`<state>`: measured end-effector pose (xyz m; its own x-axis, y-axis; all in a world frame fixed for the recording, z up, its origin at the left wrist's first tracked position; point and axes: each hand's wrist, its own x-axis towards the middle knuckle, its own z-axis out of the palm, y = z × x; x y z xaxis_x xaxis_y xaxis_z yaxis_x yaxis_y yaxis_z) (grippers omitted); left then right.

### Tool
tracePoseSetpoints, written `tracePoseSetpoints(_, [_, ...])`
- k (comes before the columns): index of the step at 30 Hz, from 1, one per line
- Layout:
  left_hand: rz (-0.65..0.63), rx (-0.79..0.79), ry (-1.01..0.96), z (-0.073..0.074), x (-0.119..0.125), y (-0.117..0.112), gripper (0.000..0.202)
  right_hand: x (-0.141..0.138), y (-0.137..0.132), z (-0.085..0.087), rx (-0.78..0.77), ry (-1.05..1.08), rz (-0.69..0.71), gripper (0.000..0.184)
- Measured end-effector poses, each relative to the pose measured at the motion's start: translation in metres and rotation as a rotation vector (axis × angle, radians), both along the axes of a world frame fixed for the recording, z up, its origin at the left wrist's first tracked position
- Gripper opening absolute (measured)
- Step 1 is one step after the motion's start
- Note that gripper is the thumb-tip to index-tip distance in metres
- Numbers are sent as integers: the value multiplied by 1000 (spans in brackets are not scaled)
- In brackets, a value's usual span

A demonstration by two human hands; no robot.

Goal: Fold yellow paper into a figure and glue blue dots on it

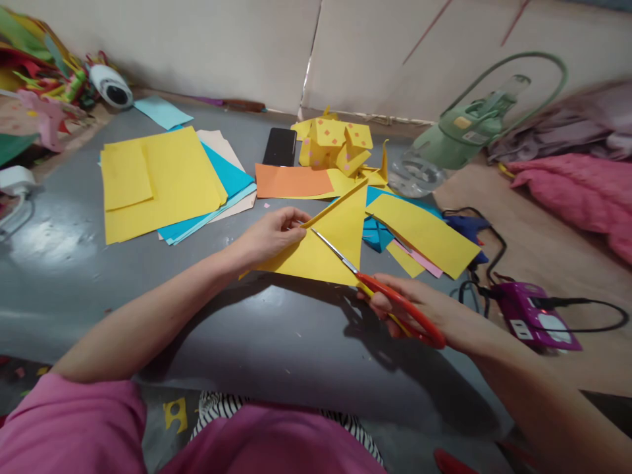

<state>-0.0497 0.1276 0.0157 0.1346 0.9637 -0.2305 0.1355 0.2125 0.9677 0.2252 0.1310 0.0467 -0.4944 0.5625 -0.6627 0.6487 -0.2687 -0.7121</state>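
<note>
My left hand (271, 232) pinches the upper left edge of a yellow folded paper triangle (340, 227) and holds it just above the grey mat (276, 342). My right hand (434, 313) is closed round the red handles of a pair of scissors (390, 296). The thin metal blades run up and left across the yellow triangle toward my left fingers. The blade tips lie close to my left thumb.
A stack of yellow, blue and cream sheets (162, 181) lies at the left. An orange sheet (293, 181), a black phone (280, 146) and a yellow paper model (336, 145) sit behind. Yellow strips (419, 234), a green fan (464, 131) and a purple device with cables (536, 319) stand at the right.
</note>
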Motion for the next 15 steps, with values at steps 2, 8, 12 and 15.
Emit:
tracePoseSetpoints(2, [4,-13,-2,1,1,0,18,-1,1,0,-16,4,-13,61])
tracePoseSetpoints(8, [9,-26,-10,3,2,-1,18,-2,2,-6,-102,23,-131,53])
tracePoseSetpoints(12, [13,-4,12,2,0,-1,18,2,4,-13,-124,39,-166,50])
tracePoseSetpoints(15, [9,4,19,2,0,0,18,6,6,-18,-115,40,-151,52])
